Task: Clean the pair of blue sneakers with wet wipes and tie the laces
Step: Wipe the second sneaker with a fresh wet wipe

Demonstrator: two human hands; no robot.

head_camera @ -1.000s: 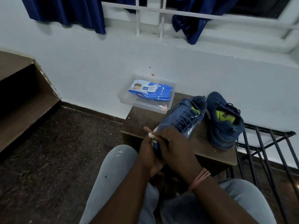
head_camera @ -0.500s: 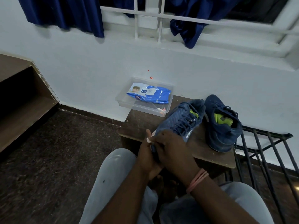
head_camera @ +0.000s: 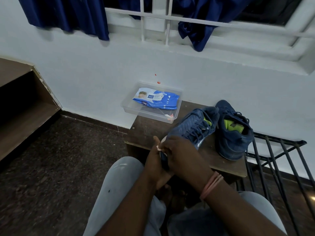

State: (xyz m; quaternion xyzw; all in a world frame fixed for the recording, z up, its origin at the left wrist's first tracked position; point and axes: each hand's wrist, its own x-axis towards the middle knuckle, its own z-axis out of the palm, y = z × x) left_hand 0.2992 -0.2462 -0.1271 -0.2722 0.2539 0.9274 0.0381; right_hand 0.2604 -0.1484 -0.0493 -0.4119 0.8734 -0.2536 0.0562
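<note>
Fingers (head_camera: 172, 147) of the right hand (head_camera: 183, 155): curled over the toe of the near blue sneaker (head_camera: 192, 126), gripping it from above; a scrap of white wipe (head_camera: 159, 147) shows at their tips. Pink bands (head_camera: 211, 185) circle the right wrist.

Left hand (head_camera: 154, 162): wrapped around the same toe from the left side and below, thumb raised beside the wipe; its fingers are mostly hidden under the shoe, so the hold is read from the palm and thumb only.

Near blue sneaker: toe lifted off the front edge of the surface (head_camera: 144, 132) toward the person, heel end resting further back; laces threaded, green insole visible.

Second blue sneaker (head_camera: 233, 133): standing on the right part of the surface, touching the heel of the first, toe toward the person, laces loose, one end hanging over the edge.

Clear plastic tray (head_camera: 148, 114): at the far left corner of the surface, against the white wall, overhanging the edge. Contents: one blue wet-wipes pack (head_camera: 156, 99), lying flat.

Black metal rack (head_camera: 276, 155): just right of the surface.

Blue curtains (head_camera: 68, 14): hanging at the barred window above.

Grey trousers (head_camera: 119, 184): the person's knees, in the foreground.
</note>
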